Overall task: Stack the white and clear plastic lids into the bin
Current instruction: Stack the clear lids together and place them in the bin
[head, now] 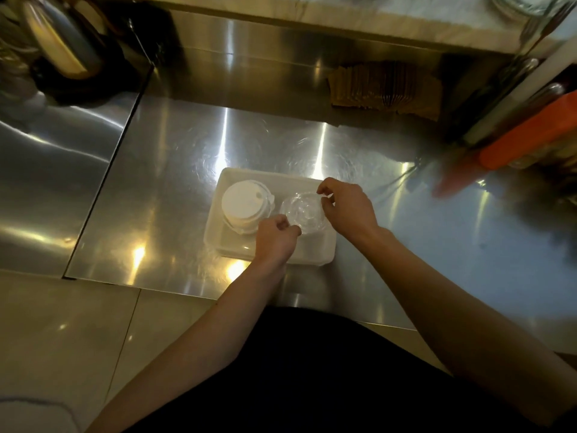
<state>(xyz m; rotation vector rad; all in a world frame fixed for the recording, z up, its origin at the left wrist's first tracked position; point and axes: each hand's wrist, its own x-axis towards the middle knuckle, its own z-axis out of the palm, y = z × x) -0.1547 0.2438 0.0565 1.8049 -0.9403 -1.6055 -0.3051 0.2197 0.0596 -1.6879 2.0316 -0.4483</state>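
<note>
A white rectangular bin [312,256] sits on the steel counter in front of me. In its left half stands a stack of white lids [245,206]. In its right half sits a stack of clear plastic lids [303,212]. My left hand [274,237] pinches the near left rim of the clear stack. My right hand [348,207] pinches its far right rim. Both hands hold the clear stack inside the bin, and the hands hide part of its rim.
A pile of brown paper sleeves [385,85] lies at the back of the steel counter [162,182]. An orange container [530,132] and bottles stand at the right. A metal kettle [62,42] stands at the back left. The counter's front edge runs just below the bin.
</note>
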